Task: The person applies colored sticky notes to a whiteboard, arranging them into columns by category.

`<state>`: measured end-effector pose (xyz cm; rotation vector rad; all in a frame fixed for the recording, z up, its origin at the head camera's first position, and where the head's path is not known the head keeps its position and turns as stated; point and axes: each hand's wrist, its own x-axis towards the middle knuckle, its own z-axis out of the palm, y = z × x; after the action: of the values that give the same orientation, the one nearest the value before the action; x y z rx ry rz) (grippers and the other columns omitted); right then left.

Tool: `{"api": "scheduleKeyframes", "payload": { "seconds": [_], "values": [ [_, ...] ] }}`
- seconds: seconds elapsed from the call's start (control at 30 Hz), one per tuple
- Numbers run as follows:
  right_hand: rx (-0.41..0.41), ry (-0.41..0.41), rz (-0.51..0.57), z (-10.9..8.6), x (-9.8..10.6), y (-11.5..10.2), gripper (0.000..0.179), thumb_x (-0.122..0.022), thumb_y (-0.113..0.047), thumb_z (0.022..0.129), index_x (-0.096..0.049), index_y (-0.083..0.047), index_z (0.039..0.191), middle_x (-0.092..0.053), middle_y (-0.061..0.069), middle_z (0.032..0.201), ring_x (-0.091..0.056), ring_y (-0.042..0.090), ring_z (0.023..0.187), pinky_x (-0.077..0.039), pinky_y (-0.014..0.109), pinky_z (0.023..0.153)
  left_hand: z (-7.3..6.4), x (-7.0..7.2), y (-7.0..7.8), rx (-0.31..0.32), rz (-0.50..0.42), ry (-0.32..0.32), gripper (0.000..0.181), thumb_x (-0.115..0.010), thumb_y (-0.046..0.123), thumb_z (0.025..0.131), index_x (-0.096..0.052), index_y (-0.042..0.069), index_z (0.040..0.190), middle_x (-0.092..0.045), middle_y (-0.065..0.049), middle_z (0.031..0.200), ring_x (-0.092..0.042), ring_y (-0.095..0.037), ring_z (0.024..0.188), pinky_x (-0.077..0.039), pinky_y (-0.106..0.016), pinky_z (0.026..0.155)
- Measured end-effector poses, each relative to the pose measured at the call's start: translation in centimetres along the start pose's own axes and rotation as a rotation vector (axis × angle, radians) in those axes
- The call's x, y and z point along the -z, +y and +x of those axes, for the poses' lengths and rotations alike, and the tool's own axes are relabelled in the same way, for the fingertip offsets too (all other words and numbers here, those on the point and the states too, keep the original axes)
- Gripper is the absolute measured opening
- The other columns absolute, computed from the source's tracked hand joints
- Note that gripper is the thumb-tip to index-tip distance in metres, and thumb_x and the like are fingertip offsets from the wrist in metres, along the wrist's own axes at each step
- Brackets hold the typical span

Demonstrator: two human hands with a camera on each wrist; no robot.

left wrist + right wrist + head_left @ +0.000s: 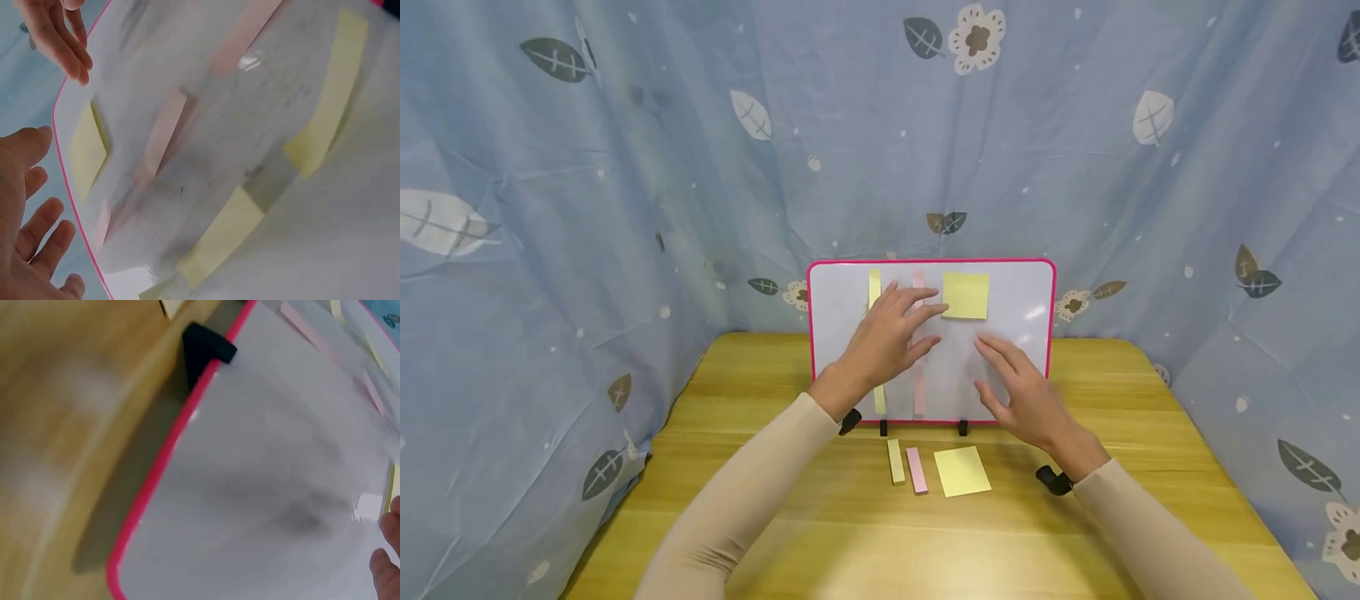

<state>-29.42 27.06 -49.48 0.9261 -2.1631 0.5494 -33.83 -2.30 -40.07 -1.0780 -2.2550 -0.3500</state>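
A square yellow sticky note is stuck near the top of a pink-framed whiteboard. My left hand is in front of the board, fingers spread, with one fingertip right at the note's lower left edge. Just below the note's right side, my right hand has its fingers extended and holds nothing. In the left wrist view, pink strips and yellow strips run in two columns on the board. Part of each column is hidden behind my left hand in the head view.
On the wooden table before the board lie a yellow strip pad, a pink strip pad and a square yellow note pad. Black feet hold the board up. A patterned curtain surrounds the table.
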Motion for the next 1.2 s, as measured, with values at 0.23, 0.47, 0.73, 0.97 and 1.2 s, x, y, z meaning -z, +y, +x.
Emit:
{"api": "scheduleKeyframes", "payload": {
  "seconds": [0.23,0.47,0.73,0.97,1.2],
  "values": [
    [0.026,-0.055,0.056,-0.8,-0.6,-0.9,0.07,-0.088,-0.007,0.098,-0.063,0.004,0.162,-0.065,0.023,0.164,-0.067,0.042,0.148,-0.051,0.032,0.131,-3.0,-0.5,1.2,-0.069,-0.005,-0.05,0.047,-0.088,0.03,0.107,-0.076,0.017,0.151,-0.073,-0.008,0.158,-0.068,-0.031,0.151,-0.04,-0.063,0.141],
    [0.013,-0.149,0.07,-1.8,-1.1,-1.9,0.073,-0.091,-0.009,0.096,-0.064,0.002,0.162,-0.066,0.02,0.165,-0.067,0.039,0.148,-0.061,0.057,0.115,-5.8,-1.8,2.2,-0.111,-0.012,-0.171,0.045,-0.086,0.035,0.109,-0.078,0.018,0.15,-0.075,-0.004,0.154,-0.07,-0.026,0.147,-0.042,-0.057,0.141],
    [0.01,-0.193,0.099,-3.3,-1.3,-2.6,0.07,-0.092,-0.008,0.095,-0.066,0.003,0.159,-0.068,0.02,0.161,-0.069,0.039,0.145,-0.063,0.059,0.112,-7.7,-2.5,3.6,-0.144,-0.043,-0.282,0.042,-0.086,0.035,0.109,-0.079,0.02,0.148,-0.076,-0.001,0.151,-0.071,-0.025,0.142,-0.053,-0.045,0.131],
    [0.005,-0.26,0.12,-4.6,-1.1,-3.1,0.072,-0.093,-0.009,0.095,-0.066,0.002,0.16,-0.068,0.02,0.162,-0.068,0.038,0.146,-0.065,0.06,0.111,-8.9,-3.4,4.6,-0.139,-0.102,-0.393,0.039,-0.084,0.038,0.111,-0.081,0.021,0.146,-0.077,-0.001,0.152,-0.07,-0.025,0.146,-0.053,-0.047,0.131],
    [-0.048,-0.324,0.138,-5.9,-1.1,-3.4,0.069,-0.093,-0.013,0.098,-0.066,-0.001,0.161,-0.068,0.016,0.162,-0.07,0.035,0.144,-0.065,0.058,0.112,-10.0,-4.3,5.5,-0.121,-0.118,-0.506,0.041,-0.079,0.042,0.113,-0.078,0.025,0.151,-0.078,0.003,0.151,-0.071,-0.021,0.145,-0.053,-0.046,0.131]
  ]
}}
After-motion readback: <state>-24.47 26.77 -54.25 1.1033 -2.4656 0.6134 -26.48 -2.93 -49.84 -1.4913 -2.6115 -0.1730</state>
